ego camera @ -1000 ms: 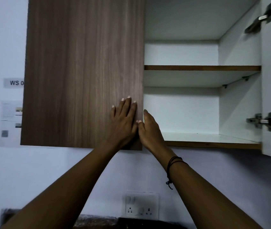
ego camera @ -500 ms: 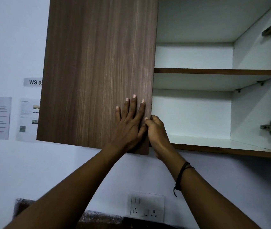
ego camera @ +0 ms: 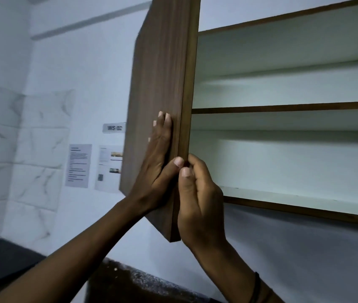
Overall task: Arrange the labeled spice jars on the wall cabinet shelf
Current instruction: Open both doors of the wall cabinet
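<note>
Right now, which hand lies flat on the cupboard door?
The left hand: its straight fingers press the door face, while the right hand curls round the door's edge.

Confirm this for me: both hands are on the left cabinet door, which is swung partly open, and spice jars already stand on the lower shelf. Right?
Not quite. The head view shows the lower shelf bare, no jars in sight. The rest holds: the left hand lies flat on the partly open door and the right hand grips its edge.

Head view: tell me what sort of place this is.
Probably a kitchen set up as a workstation: a wall cabinet over a dark speckled countertop, marble-look tiles, and a "WS 02" sign with printed sheets beneath.
</note>
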